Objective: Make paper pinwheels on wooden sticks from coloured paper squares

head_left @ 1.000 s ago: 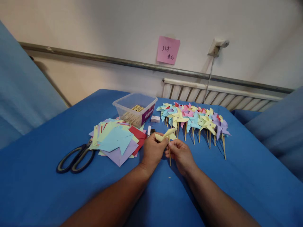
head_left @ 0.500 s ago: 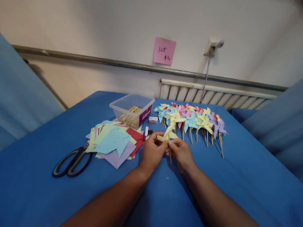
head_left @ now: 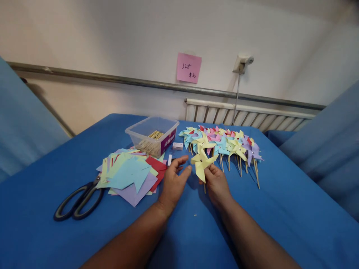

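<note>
A yellow paper pinwheel on a thin wooden stick is in my right hand, whose fingers close round the stick below the blades. My left hand is open just left of the pinwheel, its thumb and fingers apart and nothing between them. Beyond, several finished pinwheels in blue, pink, purple and yellow lie in a cluster with their sticks toward me. To the left is a pile of coloured paper pieces, some cut with slits.
Large scissors lie partly under the paper pile. A clear plastic tub of wooden sticks stands behind it, with a small white box beside it. The blue-covered table meets a wall with a radiator.
My left hand has let go of the pinwheel and moved slightly left, opening. In my right hand the pinwheel has turned so its blades face me. The view has tilted up slightly.
</note>
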The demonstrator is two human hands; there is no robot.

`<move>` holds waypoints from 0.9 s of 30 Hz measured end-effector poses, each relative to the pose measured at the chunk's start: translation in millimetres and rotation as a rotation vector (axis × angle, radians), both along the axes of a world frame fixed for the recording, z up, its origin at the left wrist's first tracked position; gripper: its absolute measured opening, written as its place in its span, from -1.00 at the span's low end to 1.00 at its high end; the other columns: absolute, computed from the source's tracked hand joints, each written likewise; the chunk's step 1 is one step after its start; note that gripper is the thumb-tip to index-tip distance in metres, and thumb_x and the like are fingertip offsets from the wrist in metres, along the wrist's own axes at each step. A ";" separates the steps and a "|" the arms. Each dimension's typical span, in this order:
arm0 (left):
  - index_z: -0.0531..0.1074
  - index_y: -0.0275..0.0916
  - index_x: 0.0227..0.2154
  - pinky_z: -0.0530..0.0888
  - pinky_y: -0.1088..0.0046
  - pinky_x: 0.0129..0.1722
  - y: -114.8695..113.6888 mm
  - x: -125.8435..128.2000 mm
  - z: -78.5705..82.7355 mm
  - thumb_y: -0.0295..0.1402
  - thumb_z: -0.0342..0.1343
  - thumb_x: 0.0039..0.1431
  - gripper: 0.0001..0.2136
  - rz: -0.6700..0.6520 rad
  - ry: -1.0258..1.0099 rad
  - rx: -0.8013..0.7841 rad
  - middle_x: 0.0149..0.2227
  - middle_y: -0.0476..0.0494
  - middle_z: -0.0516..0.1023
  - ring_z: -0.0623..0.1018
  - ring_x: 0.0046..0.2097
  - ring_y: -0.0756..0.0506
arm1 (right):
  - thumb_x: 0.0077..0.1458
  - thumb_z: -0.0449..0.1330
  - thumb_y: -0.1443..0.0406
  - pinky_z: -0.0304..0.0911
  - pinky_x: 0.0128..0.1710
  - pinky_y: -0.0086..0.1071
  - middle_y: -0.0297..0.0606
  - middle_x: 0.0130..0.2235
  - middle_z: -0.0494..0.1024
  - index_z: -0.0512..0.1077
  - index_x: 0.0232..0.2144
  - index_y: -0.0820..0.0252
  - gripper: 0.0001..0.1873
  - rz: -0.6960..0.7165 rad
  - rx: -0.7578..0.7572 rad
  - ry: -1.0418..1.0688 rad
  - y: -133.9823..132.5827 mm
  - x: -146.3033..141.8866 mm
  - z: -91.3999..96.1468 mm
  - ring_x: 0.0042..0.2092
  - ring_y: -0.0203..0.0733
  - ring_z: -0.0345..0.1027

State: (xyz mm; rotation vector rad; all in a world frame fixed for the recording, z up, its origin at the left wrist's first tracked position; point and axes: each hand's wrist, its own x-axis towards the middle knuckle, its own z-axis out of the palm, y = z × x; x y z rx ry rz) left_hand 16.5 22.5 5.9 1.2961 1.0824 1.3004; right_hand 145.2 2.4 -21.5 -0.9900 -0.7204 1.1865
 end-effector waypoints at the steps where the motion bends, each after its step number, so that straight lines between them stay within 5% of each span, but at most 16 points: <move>1: 0.47 -0.22 -0.13 0.32 0.28 0.00 2.4 -1.0 0.2 -0.31 0.20 -0.03 -0.66 0.013 -0.021 -0.022 -0.07 -0.20 0.52 0.46 -0.01 -0.16 | -0.06 0.29 0.14 0.01 -0.64 -0.51 -0.45 -0.66 0.37 0.40 -0.50 0.21 -0.75 0.022 0.001 0.043 0.3 -0.1 0.7 -0.65 -0.41 0.11; 11: 0.47 -0.29 -0.21 0.40 0.38 -0.26 2.3 0.8 1.6 -0.20 0.26 -0.08 -0.63 -0.160 -0.226 -0.213 -0.30 -0.16 0.57 0.53 -0.29 -0.10 | -0.09 0.34 0.15 0.02 -0.66 -0.50 -0.44 -0.67 0.33 0.47 -0.46 0.26 -0.73 0.276 -0.018 0.201 -5.3 -7.5 5.8 -0.66 -0.43 0.08; 27: 0.45 -0.31 -0.35 0.34 0.49 -0.62 -1.5 2.8 3.2 -0.17 0.24 -0.08 -0.69 -0.202 -0.143 -0.279 -0.55 -0.04 0.48 0.41 -0.62 0.00 | -0.11 0.34 0.12 0.09 -0.63 -0.50 -0.42 -0.64 0.37 0.44 -0.48 0.26 -0.70 0.292 -0.059 0.184 -5.7 -13.0 -0.2 -0.64 -0.41 0.15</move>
